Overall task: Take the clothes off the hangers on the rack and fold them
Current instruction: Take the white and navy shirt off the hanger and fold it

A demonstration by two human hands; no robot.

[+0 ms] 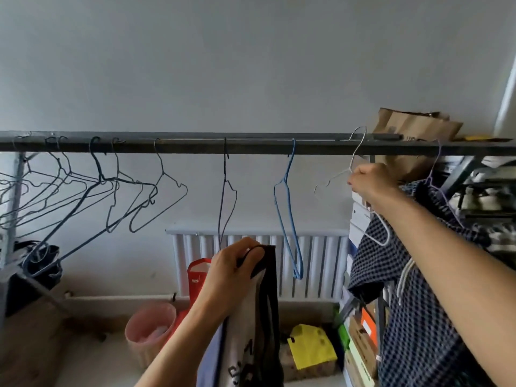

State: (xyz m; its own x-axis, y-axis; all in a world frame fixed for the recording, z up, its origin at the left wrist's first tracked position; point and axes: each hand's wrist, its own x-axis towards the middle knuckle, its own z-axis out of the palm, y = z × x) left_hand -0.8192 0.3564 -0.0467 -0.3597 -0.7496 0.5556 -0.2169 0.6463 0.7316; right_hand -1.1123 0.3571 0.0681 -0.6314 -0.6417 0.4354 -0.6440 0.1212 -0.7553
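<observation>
Desk: What are your hands doing?

Me: My right hand (368, 182) is gripping the white hanger (353, 157) just below its hook, up at the rail (251, 146). My left hand (234, 263) is pinching the top edge of a black-and-white garment (259, 317), which is hanging down from my fingers, below the rail.

Desk: Anything else?

Me: A checked garment (418, 303) is hanging at the right end, under my right arm. Bare hangers (98, 169) are dangling on the left.
</observation>
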